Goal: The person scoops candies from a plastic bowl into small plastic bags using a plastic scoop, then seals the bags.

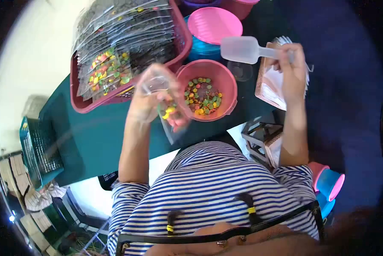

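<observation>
My right hand (pixel 291 70) grips the handle of a translucent white scoop (pixel 239 49), held level over the right of the table; no pieces show in it. In my left hand (pixel 151 96), blurred by motion, is a clear plastic bag (pixel 174 123) with yellow, red and green round pieces inside. A clear rounded rim shows at the bag's top, too smeared to name. Just right of the bag stands a pink bowl (pixel 230 91) with more of these small coloured pieces over its bottom.
A dark pink basket (pixel 81 106) at the back left holds many filled clear bags (pixel 110 70). Behind the bowl are blue tubs (pixel 202 52) with a pink lid (pixel 215 23). A box of white bags (pixel 270 87) sits right. The table (pixel 89 141) is green.
</observation>
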`<state>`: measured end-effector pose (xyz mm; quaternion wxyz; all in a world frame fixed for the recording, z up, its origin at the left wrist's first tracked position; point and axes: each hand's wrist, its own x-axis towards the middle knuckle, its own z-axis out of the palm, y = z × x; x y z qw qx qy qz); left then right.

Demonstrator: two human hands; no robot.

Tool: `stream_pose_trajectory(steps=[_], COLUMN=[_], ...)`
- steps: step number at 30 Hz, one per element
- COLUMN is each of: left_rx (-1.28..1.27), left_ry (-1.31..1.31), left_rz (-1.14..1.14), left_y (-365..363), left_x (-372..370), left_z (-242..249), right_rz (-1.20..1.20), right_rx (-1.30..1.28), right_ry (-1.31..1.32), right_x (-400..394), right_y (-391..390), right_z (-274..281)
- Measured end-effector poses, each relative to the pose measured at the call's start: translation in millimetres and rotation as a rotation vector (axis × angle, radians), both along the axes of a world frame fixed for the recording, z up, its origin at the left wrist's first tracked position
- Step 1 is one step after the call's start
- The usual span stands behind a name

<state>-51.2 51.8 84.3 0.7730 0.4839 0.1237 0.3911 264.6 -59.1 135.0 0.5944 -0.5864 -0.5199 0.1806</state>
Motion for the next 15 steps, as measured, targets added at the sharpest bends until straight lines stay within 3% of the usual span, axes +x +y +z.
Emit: stream_pose_trajectory(steps=[2, 4, 5, 6, 7, 9, 12, 13, 15], left_rx=[0.228, 0.027, 0.179, 0.791, 0.179, 0.255, 0.085, 0.096, 0.447], left_ry=[0.282, 0.21, 0.351, 0.587, 0.641, 0.585, 0.501, 0.494, 0.563], left_rz=[0.318, 0.356, 0.223, 0.216, 0.008, 0.084, 0.568, 0.585, 0.391], left_y=[-7, -28, -30, -29, -51, -42, -28, -31, -44], left_x=[-18, -27, -36, -35, -30, -39, -51, -47, -36], left_z=[9, 16, 1, -10, -12, -24, 4, 3, -3], right_rz=[-0.232, -0.357, -0.369, -0.365, -0.353, -0.351, -0.345, -0.341, -0.234], right_rx=[-0.123, -0.209, -0.236, -0.301, -0.366, -0.443, -0.506, -0.487, -0.488], right_ry=[-0.019, -0.053, -0.078, -0.127, -0.178, -0.189, -0.213, -0.229, -0.242], right_x=[9, 11, 18, 28, 38, 51, 63, 67, 79], right_y=[-16, -33, -37, -40, -40, -33, -22, -16, -3], right_z=[-35, -75, -102, -133, -157, -178, -196, -205, -232])
